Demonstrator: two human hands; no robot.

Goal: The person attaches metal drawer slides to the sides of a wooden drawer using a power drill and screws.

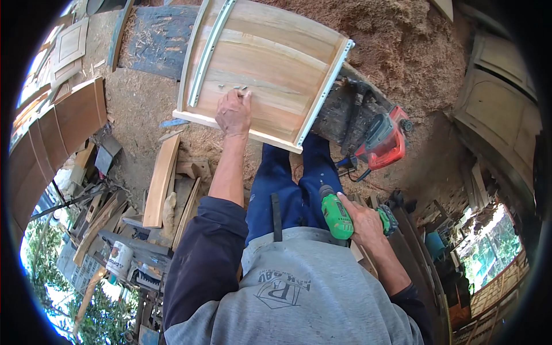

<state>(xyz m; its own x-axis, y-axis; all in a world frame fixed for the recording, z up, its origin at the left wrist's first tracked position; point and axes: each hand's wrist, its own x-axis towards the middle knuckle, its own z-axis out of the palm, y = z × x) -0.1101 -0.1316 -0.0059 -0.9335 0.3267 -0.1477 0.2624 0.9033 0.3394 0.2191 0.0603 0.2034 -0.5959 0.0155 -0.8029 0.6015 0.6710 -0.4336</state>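
Note:
My left hand [234, 112] rests on a wooden drawer box [270, 57], its fingers curled together beside a few small screws [221, 86]. Whether a screw is pinched in those fingertips is hidden. Pale metal slide rails [210, 54] run along the drawer, one on the bottom panel toward its left side and another at the right edge. My right hand [365, 221] is wrapped around the grip of a green cordless drill [336, 215]. The drill is held over my right thigh, its bit pointing away from me, apart from the drawer.
A red and grey power tool [385, 138] lies right of the drawer on a dark board [342, 115]. Sawdust [414, 69] is heaped beyond. Wood offcuts [162, 181] and a white bucket [119, 259] stand at the left. Panelled doors [497, 109] lean at the far right.

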